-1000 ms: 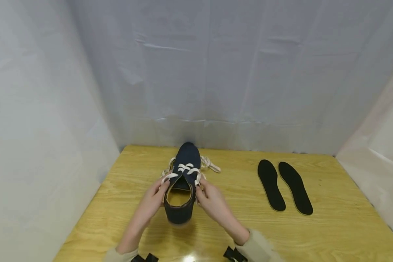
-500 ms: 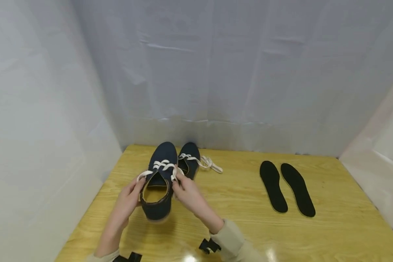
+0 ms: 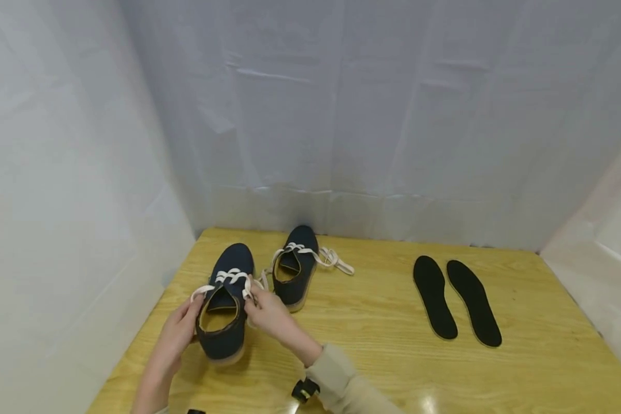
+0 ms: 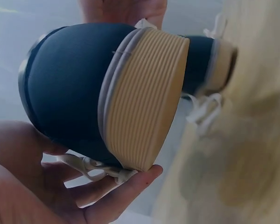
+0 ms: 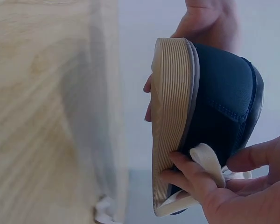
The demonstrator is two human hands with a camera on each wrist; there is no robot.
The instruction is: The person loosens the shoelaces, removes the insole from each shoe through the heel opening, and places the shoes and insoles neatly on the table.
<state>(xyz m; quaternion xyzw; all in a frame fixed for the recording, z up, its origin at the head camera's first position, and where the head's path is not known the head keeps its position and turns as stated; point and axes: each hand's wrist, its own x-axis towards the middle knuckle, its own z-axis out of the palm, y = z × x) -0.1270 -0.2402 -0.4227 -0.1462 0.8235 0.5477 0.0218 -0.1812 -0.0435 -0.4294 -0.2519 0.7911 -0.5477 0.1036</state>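
Observation:
Both hands hold a dark blue shoe (image 3: 226, 339) with white laces, its toe pointing away and its heel toward me. My left hand (image 3: 175, 333) grips its left side, thumb near the opening. On the right side my right hand (image 3: 274, 316) grips the shoe by the lace area. In the left wrist view the ribbed cream sole (image 4: 144, 98) at the heel shows, with fingers under its edge. The right wrist view has the shoe side-on, a loose white lace (image 5: 207, 161) between the right fingers and thumb. A shadow lies under the shoe on the table.
A second dark blue shoe (image 3: 294, 287) stands behind and to the right, its white lace (image 3: 336, 261) trailing onto the wooden table (image 3: 372, 345). Two black insoles (image 3: 434, 296) lie side by side at the right. White sheeting (image 3: 310, 144) walls the back and sides.
Both hands have carried the shoe leftward and lower, from in front of the second shoe to its left. The second shoe has come into view; the insoles have stayed in place.

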